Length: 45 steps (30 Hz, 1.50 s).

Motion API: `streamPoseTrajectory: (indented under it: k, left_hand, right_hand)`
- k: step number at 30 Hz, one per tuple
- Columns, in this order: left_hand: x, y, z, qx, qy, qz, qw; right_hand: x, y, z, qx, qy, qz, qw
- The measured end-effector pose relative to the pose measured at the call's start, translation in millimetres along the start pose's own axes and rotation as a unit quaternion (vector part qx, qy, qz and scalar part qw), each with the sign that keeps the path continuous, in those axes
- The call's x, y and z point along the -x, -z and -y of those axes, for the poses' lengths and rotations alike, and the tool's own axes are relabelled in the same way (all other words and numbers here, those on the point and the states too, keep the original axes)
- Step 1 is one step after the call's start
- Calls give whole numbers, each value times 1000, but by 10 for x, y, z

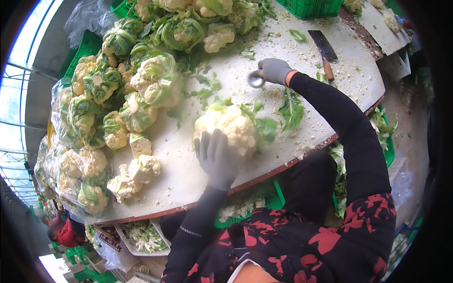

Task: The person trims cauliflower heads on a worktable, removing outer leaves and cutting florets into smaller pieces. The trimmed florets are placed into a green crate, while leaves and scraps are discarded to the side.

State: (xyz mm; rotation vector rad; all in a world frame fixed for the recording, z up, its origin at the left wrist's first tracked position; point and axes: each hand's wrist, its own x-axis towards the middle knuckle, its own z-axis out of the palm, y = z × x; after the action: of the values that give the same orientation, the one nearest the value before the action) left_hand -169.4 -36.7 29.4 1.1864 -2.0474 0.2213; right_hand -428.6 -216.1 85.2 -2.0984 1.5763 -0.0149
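On the white tabletop lies a large cauliflower head [230, 123] with green leaves at its far and right side. My left hand [215, 154], in a grey glove, is pressed against the near left side of it, fingers spread a little. Farther off to the right, my gloved right hand [274, 71] grips a round metal tool [255, 80], whose exact kind I cannot tell. A cleaver [323, 46] with a wooden handle rests to the right of that hand. One loose cauliflower leaf [291, 110] lies between the right hand and the table's near edge.
Untrimmed cauliflowers [116, 76] are heaped at the left and far side, some in clear plastic bags [76, 169]. Cut pieces [131, 177] lie at the near left. A green crate [309, 9] stands at the far edge. Under the table edge are bins of trimmings [145, 235]. A person in red [70, 233] is at lower left.
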Motion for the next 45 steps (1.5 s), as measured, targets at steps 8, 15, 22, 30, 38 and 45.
streamPoseTrajectory:
  k: [8,15,22,30,38,45]
  left_hand:
    - [224,-11,10,11,-22,-28,999]
    - [236,-4,31,33,-20,-35,999]
    - [-384,-76,108,62,25,9,998]
    - [-1370,14,878,236,89,218,943]
    - [-1427,-376,603,187,66,285,938]
    - [-1357,-492,542,32,60,255,965]
  right_hand:
    - [273,-209,-70,-135,-31,84,987]
    - [541,-330,-92,-416,106,183,884]
    - [659,-393,-223,-390,33,18,920]
    - [452,-545,-461,-299,-33,-28,953]
    - [780,-465,339,-340,53,-216,914]
    - [1218,-329,281,-220,-60,-154,961]
